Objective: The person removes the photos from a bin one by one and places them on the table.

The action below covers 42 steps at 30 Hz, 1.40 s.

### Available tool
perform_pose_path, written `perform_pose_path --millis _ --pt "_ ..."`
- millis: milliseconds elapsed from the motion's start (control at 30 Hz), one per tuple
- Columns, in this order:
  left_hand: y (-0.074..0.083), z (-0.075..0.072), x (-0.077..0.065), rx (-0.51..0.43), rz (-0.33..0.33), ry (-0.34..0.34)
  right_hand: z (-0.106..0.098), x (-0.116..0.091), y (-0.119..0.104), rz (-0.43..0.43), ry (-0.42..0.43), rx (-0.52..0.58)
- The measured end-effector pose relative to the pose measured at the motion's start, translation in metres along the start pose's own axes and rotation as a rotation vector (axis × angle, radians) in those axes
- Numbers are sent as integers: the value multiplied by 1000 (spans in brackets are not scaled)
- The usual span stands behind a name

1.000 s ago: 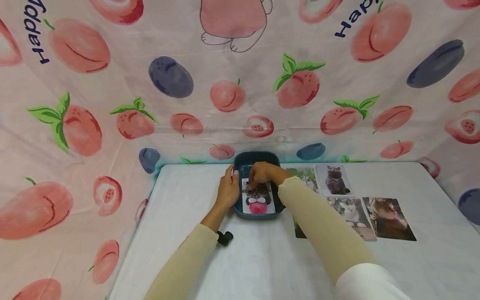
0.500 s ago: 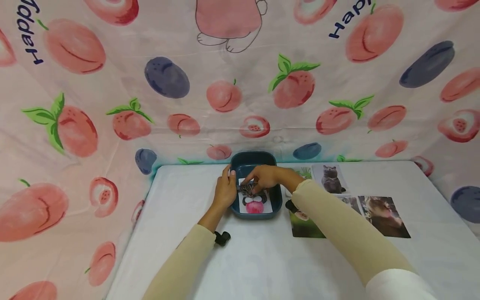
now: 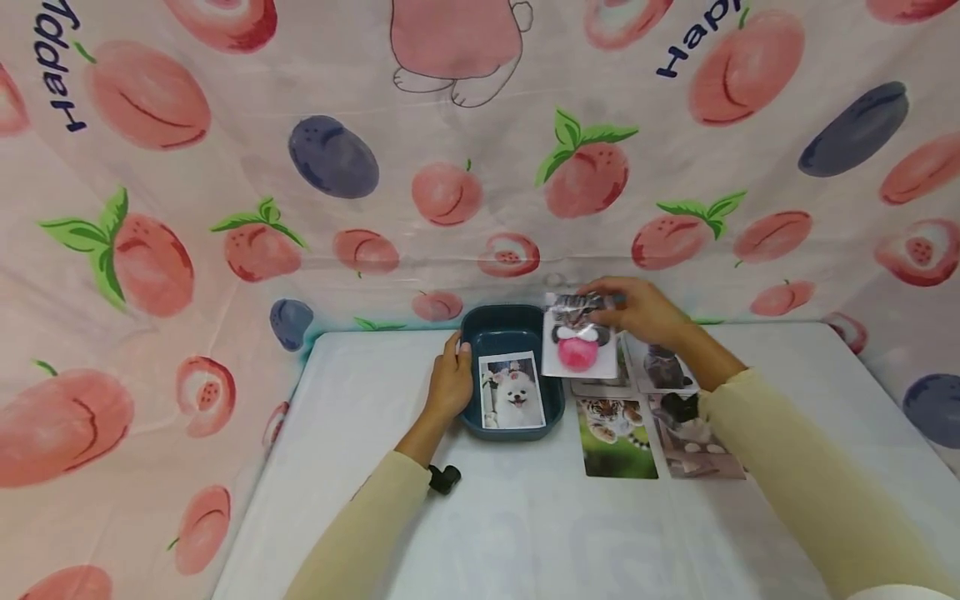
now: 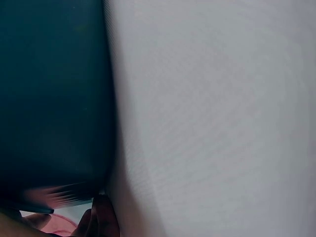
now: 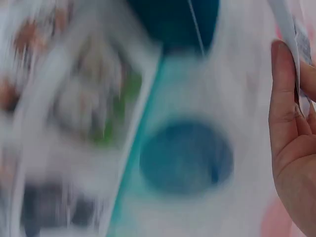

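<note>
A dark blue rectangular tub [image 3: 501,318] stands near the back of the table. My left hand [image 3: 450,382] holds its left side wall, fingers along the outside near the rim. Inside the tub lies a photo card of a white fluffy dog [image 3: 512,392]. Between thumb and fingers, my right hand [image 3: 637,310] pinches a photo card of a tabby kitten with a pink ball [image 3: 576,346], raised over the tub's right rim. In the right wrist view that card [image 5: 291,34] shows edge-on between the fingers [image 5: 284,94].
Right of the tub lie several photo cards: a tiger cub [image 3: 618,442], a grey-and-white cat [image 3: 701,458] partly under my right wrist, and a grey cat [image 3: 663,371]. Another card is mostly covered by the raised one. A fruit-print curtain [image 3: 337,275] hangs behind the white table [image 3: 510,517].
My right hand has picked the kitten card out of the tub and moved it up and right, uncovering the white dog card. My left hand stays on the tub.
</note>
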<state>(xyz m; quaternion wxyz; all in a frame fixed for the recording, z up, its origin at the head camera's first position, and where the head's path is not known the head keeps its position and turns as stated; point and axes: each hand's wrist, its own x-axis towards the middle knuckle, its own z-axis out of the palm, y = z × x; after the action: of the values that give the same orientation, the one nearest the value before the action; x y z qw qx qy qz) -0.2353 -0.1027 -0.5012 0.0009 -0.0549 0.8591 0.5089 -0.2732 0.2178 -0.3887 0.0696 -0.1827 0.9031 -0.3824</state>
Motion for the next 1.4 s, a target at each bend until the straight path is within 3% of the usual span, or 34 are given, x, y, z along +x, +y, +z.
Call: perform_pose_path --millis 167,267,467,700,900,1100,1400 --pt "-1 2 -1 -7 -25 -10 -67 -30 52 152 25 -40" --pt "-1 3 -2 -3 -32 -10 -97 -47 89 254 23 -78" --pt "0 2 -4 11 -27 -21 -128 -75 158 383 45 -179" --pt "0 -2 -6 18 -35 -7 -114 -86 207 420 25 -220" --pt "-2 -2 -5 13 -34 -14 -95 -84 226 395 155 -284" --pt "-1 0 -3 21 -35 -8 -80 -80 229 419 231 -305" --pt "1 2 -1 23 -47 1 -68 -77 212 505 325 -370"
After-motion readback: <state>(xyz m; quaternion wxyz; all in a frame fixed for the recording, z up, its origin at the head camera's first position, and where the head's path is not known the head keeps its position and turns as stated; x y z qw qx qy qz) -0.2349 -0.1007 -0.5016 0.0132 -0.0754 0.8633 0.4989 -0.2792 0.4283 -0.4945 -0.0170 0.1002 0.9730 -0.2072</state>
